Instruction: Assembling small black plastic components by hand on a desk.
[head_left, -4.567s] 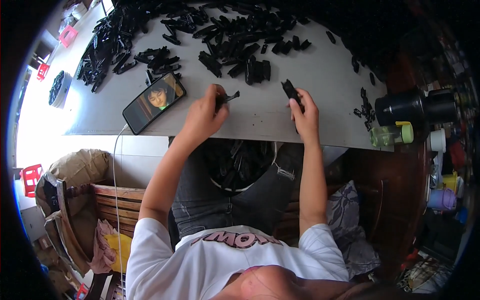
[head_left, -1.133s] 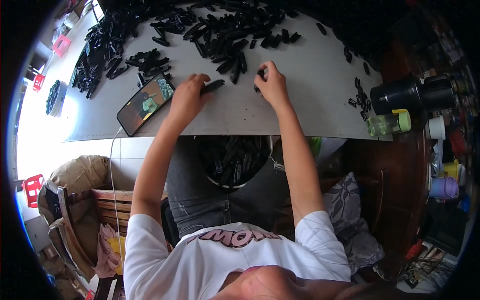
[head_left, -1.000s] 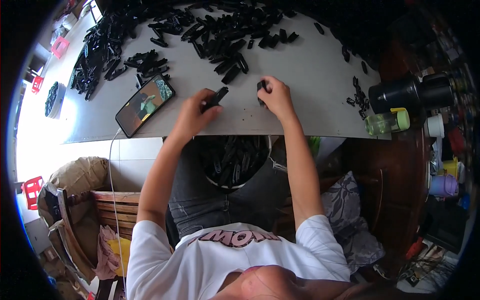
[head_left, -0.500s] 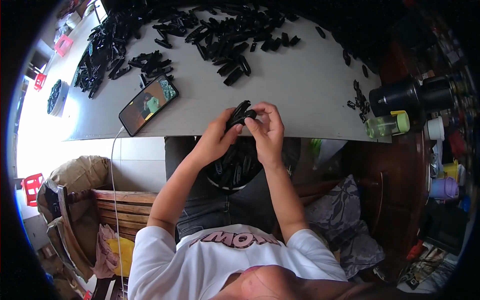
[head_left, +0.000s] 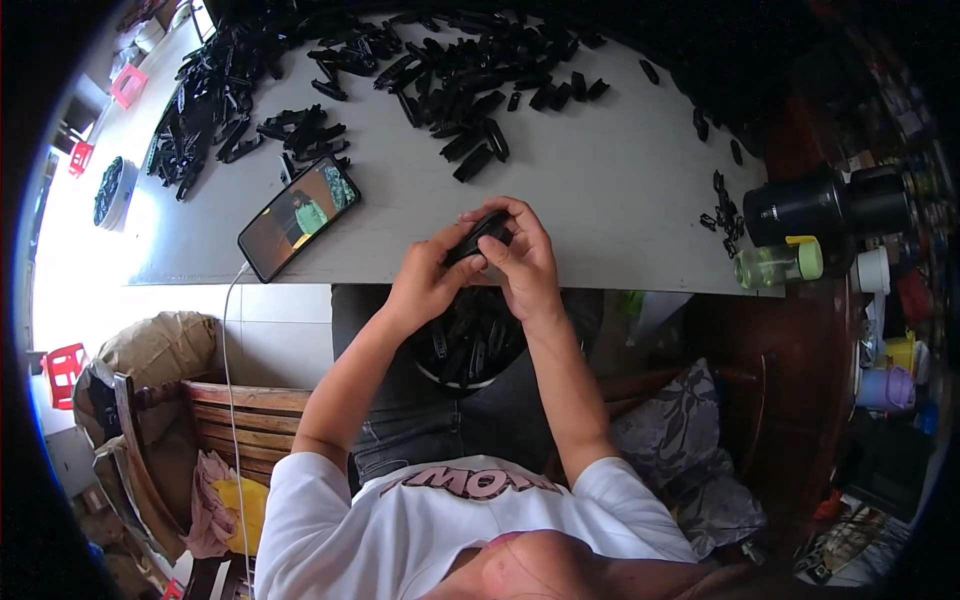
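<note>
Between my two hands, just over the table's near edge, is a black oblong plastic part (head_left: 478, 236); its exact kind does not show. My left hand (head_left: 428, 272) grips its lower left end, thumb and fingers closed round it. Closed on the other end is my right hand (head_left: 525, 262), its thumb pressed on the part's top and its fingers curled behind. Below my hands, a round container in my lap holds several similar black parts (head_left: 470, 345). On the table ahead lie heaps of loose black parts (head_left: 470, 80).
A phone (head_left: 300, 218) with a lit screen and white cable leans at the left on the table (head_left: 600, 200). To the right are small black pieces (head_left: 722, 210), a green-lidded clear bottle (head_left: 778, 264) and a black flask (head_left: 795, 205). A wooden bench (head_left: 250, 410) stands behind.
My right fingers have closed further over the black part, and the thumb now presses on its top. The part's upper end is now covered by my fingers.
</note>
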